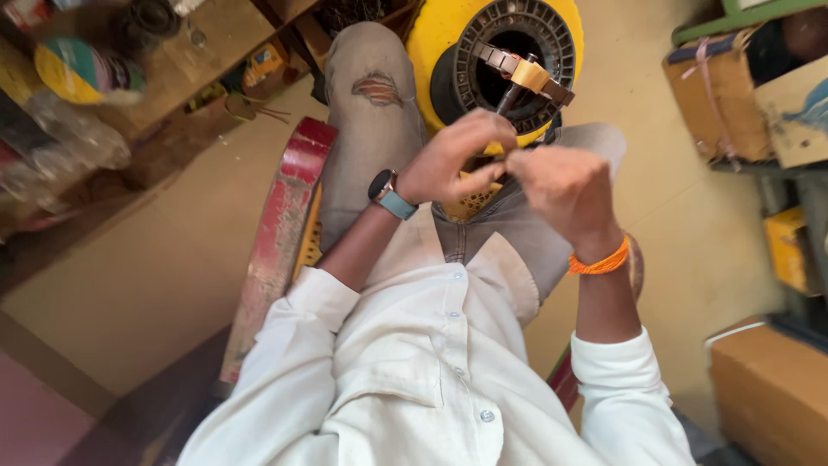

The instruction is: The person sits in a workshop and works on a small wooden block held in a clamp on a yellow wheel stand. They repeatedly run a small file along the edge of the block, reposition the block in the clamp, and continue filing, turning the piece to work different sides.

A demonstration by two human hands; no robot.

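Note:
A yellow round housing with a black ribbed ring rests in my lap between my grey-trousered knees. A metal strap crosses its opening, with a tan block on it. A dark rod runs from the block down into my left hand, which wears a wristwatch and is curled around the rod's lower end. My right hand, with an orange thread band at the wrist, has its back to the camera. Its fingers bend toward my left fingertips, and what lies between them is hidden.
I sit on a red and yellow seat on a beige floor. A wooden shelf with a coloured tape roll and plastic bags stands at the upper left. Cardboard boxes are stacked at the right, and another box sits at the lower right.

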